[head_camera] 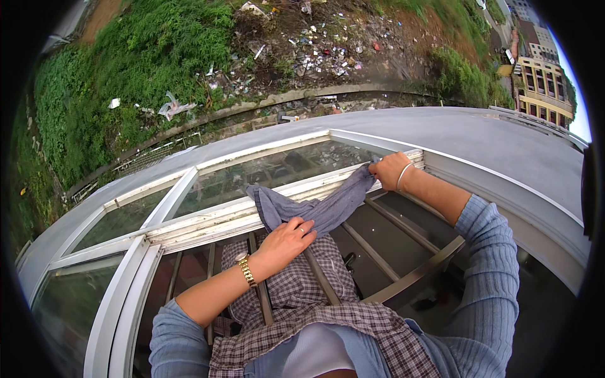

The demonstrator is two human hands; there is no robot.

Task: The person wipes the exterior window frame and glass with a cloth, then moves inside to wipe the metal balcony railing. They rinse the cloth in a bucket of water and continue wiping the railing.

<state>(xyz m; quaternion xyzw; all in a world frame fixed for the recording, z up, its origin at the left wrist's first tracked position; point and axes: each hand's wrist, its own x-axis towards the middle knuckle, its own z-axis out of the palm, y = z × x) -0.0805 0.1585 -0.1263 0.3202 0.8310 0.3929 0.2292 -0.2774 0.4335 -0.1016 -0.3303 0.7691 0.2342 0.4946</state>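
A grey-blue cloth (326, 208) is draped over the white window track (203, 229), whose grooves show dirt. My right hand (390, 170), with a bangle at the wrist, grips the cloth's bunched end near the right end of the track. Lower on the left, my left hand (286, 243) lies with bent fingers on the cloth's other part; its fingertips press against the fabric, and whether they pinch it is hidden. A gold watch (245, 269) circles my left wrist.
Metal guard bars (371, 257) join a crossbar (416, 269) before my checked apron (302, 283). Fixed glass panes (264, 172) in white frames lie beyond the track. A grey outer wall (463, 125) drops to ground with scattered litter (326, 59) and green plants (156, 52).
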